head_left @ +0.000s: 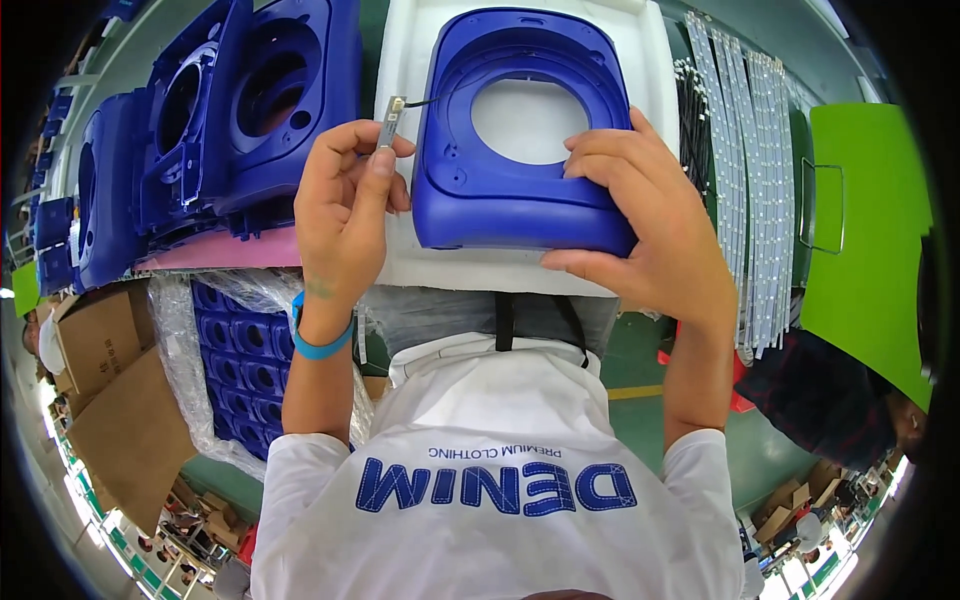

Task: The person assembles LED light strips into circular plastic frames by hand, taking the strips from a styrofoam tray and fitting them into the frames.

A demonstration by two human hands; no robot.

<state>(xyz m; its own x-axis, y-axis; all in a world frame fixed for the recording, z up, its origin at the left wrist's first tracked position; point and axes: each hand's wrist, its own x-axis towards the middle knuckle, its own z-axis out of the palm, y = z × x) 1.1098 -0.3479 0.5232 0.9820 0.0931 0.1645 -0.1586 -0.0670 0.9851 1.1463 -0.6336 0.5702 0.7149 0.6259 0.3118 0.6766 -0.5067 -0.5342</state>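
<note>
Stacked blue housings [240, 160]: filling the upper left of the frame, their moulded shells showing round openings.
White foam tray [480, 268]: lying at upper centre, its pale surface bearing the work.
Green panel [870, 230]: standing out smooth and bright at the right.
Light strips [745, 180]: hanging in pale, dotted rows at upper right, just beside a bundle of black leads [692, 140].
Blue housing [500, 215]: resting on the foam at upper centre, smooth and round-cornered, framing a large round hole.
Right hand [655, 200]: clasping the housing's lower right corner and hiding it, thumb pressing the lower edge, fingers reaching the hole's rim.
Left hand [350, 200]: pinching, thumb and fingers closing on the small strip.
Small strip [391, 122]: pointing upward just left of the housing, narrow and greyish, its lower end disappearing behind the thumb.
Dark wire [425, 101]: running thinly from the strip over the housing.
</note>
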